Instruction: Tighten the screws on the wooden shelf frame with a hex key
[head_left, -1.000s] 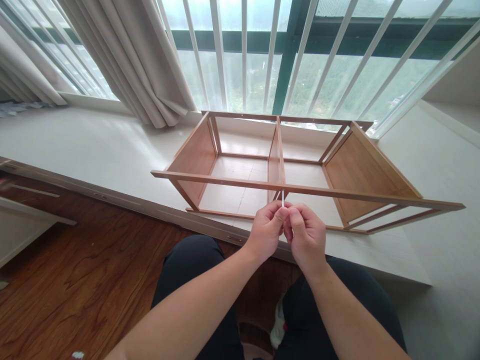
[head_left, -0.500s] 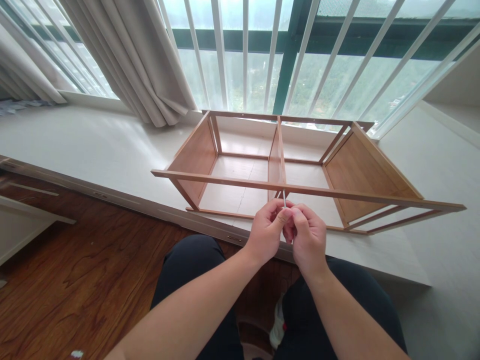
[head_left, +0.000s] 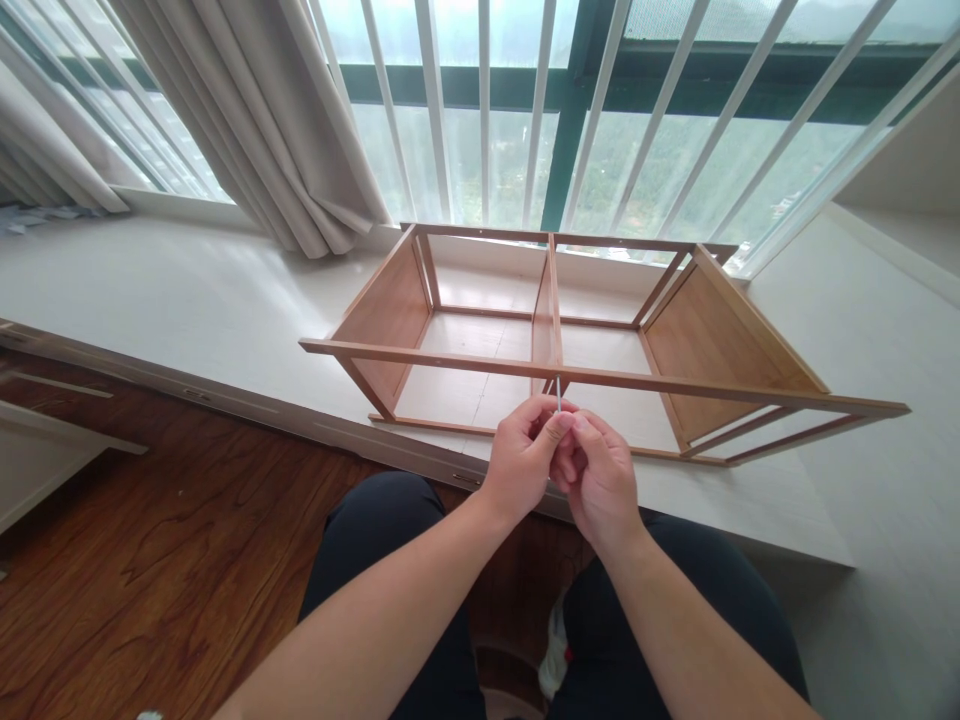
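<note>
My left hand [head_left: 525,460] and my right hand [head_left: 600,480] are pressed together in front of me, fingertips pinching a thin white pin or screw [head_left: 558,396] that sticks up between them. Which hand bears it more I cannot tell. The pin's tip sits just below the front rail of a light wooden shelf frame [head_left: 450,358], close to its middle divider [head_left: 546,320]. The frame lies on its side on a white window platform [head_left: 187,310], with panels at both ends.
Beige curtains [head_left: 255,120] hang at the back left before a barred window [head_left: 540,110]. A brown wooden floor [head_left: 150,560] lies to the left below the platform edge. My knees in dark trousers [head_left: 375,540] are below the hands. A white object [head_left: 555,640] lies between my legs.
Both hands have shifted slightly left and up toward the frame's front rail, still together around the pin. The view has drifted a little.
</note>
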